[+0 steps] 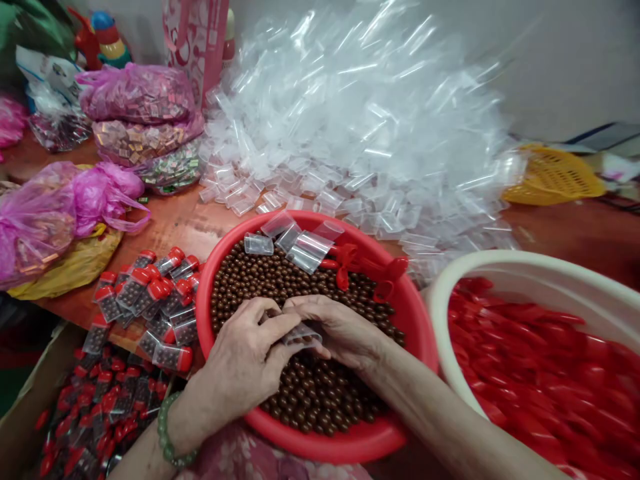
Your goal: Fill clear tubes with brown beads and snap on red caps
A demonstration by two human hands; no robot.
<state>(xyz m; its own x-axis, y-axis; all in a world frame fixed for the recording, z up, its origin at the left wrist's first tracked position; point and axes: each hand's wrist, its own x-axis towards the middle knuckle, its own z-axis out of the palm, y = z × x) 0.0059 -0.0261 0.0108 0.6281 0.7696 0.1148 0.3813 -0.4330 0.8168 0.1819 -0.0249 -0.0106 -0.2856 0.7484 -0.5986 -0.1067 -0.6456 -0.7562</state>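
Over a red basin [204, 313] of round brown chocolate balls [330, 397], my two hands meet at the middle. Both my left hand [257, 343] and my right hand [333, 327] are closed around a clear plastic tube [302, 337]. The tube's near end faces me, and part of it is hidden by my fingers. Several other clear tubes [310, 250] rest on the balls at the basin's far side. Beside them lie red plastic caps [345, 260] with looped shapes. A green bead bracelet [167, 427] circles my left wrist.
A large heap of clear tubes [360, 127] stands behind the basin. At right, a white tub [450, 333] holds red plastic pieces [540, 367]. Filled, red-capped tubes [150, 287] lie at left, with more in a box [30, 393] below. Pink bags [143, 97] and a yellow basket [553, 177] stand farther back.
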